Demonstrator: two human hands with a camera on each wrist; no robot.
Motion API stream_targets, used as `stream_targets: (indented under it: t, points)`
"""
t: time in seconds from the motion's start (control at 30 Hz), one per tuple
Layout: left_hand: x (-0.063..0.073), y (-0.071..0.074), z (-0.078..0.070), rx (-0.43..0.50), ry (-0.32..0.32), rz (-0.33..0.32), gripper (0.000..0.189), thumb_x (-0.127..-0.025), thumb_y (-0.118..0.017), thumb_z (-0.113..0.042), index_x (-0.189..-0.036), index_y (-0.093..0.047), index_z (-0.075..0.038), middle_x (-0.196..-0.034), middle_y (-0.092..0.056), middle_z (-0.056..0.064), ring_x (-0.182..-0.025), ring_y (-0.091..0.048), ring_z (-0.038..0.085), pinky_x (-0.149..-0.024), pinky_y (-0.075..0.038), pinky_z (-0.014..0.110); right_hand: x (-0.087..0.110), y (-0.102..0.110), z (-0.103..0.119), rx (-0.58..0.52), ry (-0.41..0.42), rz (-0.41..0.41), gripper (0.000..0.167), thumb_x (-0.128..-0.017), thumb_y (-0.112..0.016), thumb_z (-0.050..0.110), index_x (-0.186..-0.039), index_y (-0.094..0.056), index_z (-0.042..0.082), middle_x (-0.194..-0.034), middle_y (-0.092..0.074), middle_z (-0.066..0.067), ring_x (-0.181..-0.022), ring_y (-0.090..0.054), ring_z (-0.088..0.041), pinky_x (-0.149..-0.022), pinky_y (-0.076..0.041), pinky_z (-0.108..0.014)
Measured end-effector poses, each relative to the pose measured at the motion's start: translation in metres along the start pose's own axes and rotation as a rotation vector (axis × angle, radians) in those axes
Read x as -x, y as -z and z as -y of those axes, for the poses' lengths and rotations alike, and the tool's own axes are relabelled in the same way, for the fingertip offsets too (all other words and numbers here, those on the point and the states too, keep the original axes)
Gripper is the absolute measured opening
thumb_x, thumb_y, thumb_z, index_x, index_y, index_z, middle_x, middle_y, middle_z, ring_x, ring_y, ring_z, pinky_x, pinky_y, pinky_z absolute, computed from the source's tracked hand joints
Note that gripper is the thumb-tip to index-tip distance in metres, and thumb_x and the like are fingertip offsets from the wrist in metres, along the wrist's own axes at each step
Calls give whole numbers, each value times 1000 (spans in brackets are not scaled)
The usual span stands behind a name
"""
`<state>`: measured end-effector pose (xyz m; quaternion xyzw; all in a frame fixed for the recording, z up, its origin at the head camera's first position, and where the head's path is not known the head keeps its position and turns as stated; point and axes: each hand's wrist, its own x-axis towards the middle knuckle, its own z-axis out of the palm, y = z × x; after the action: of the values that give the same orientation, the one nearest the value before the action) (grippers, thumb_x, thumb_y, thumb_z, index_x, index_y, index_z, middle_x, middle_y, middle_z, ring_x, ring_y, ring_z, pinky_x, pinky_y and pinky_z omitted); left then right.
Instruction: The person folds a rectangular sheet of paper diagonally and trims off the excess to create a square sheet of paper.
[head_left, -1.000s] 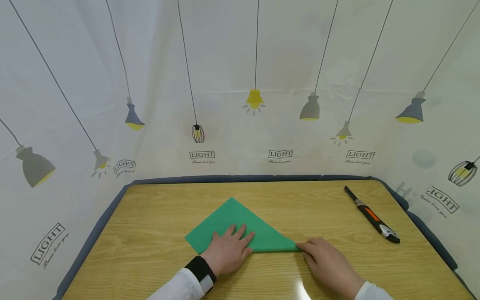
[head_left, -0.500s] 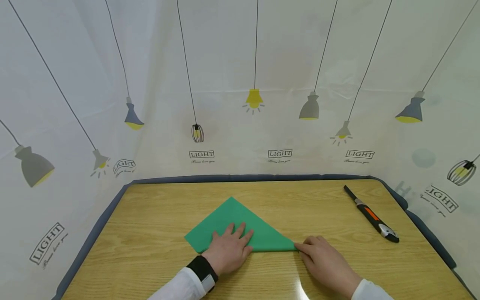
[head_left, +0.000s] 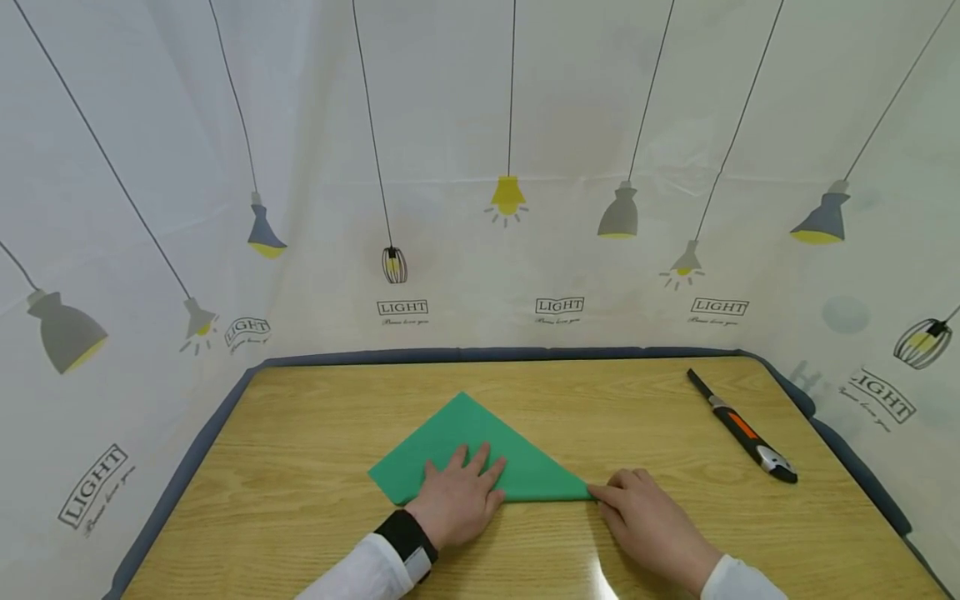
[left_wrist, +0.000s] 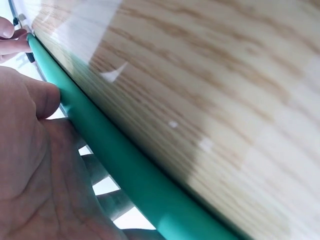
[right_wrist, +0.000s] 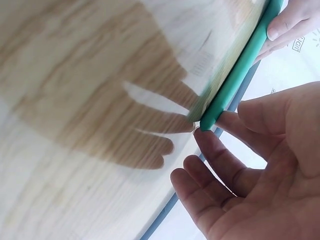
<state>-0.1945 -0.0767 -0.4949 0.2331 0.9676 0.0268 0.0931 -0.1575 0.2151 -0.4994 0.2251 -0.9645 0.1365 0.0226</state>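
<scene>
A sheet of green paper (head_left: 465,425), folded over on itself, lies on the wooden table with a rounded fold along its near edge. My left hand (head_left: 459,498) rests palm down on its left half, fingers spread wide. In the left wrist view, the thumb and palm of that hand sit right along the green fold (left_wrist: 107,132). At the paper's right corner, my right hand (head_left: 645,521) holds the narrow tip in its fingertips. The right wrist view shows the fingertips (right_wrist: 202,136) around the tip of the green fold (right_wrist: 230,82), the remaining fingers loosely bent.
A utility knife (head_left: 750,437) with a black and orange handle lies at the table's right side, its dark end pointing away. Blue-grey edging (head_left: 465,357) runs round the wooden table (head_left: 315,417). Behind stands a white curtain (head_left: 450,167) printed with lamps.
</scene>
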Motion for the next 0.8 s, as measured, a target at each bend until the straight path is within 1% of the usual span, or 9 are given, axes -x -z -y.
stream_targets:
  t: [0.27, 0.5, 0.8]
  points:
    - [0, 0, 0, -14, 3, -5, 54, -108, -41, -49, -157, -45, -26, -163, -37, 6, -147, -34, 39, -98, -37, 78, -2, -2, -2, -16, -18, 4, 30, -96, -72, 13, -126, -75, 11, -97, -59, 7, -86, -48, -12, -71, -49, -33]
    - [-1, 0, 0, -22, 1, -3, 55, -109, -40, -49, -158, -44, -26, -163, -36, 6, -147, -34, 39, -98, -37, 78, -2, -2, -2, -33, -26, 5, 29, -96, -72, 12, -124, -76, 11, -98, -59, 5, -86, -48, -13, -71, -49, -33]
    - [-2, -2, 1, -29, -3, -5, 55, -109, -40, -50, -158, -44, -26, -163, -36, 6, -147, -35, 39, -97, -37, 79, -3, -1, 1, -56, -83, 14, 28, -95, -73, 13, -123, -76, 12, -98, -59, 7, -90, -50, -14, -75, -50, -36]
